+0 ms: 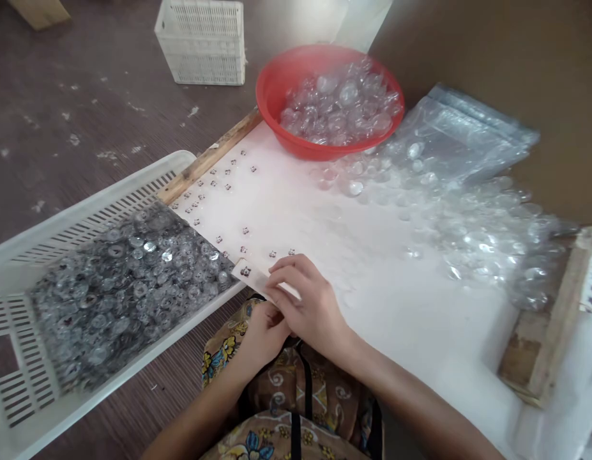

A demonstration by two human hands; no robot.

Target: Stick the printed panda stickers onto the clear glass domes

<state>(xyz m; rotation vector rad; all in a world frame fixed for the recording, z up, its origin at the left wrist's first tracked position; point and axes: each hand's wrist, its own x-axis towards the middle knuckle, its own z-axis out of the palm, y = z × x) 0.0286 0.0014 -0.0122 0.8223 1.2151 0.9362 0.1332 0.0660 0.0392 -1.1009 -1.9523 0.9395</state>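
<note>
A narrow white strip (250,276) with a small dark panda-like print sticks out to the left from between my hands, at the near edge of the white table. My right hand (308,303) is closed, its thumb and fingers pinching the strip. Just below it, my left hand (265,335) is closed with its fingertips against my right hand's; what they hold is hidden. Several small dark-printed pieces (245,230) lie scattered on the table's left part. Many clear round pieces (487,236) are heaped on its right side.
A white slatted crate (92,199) full of clear round pieces stands at the left. At the back are a red basin (315,152) of clear pieces and clear plastic bags (468,137). A white basket (204,57) sits on the floor. Wooden strips (214,153) edge the table.
</note>
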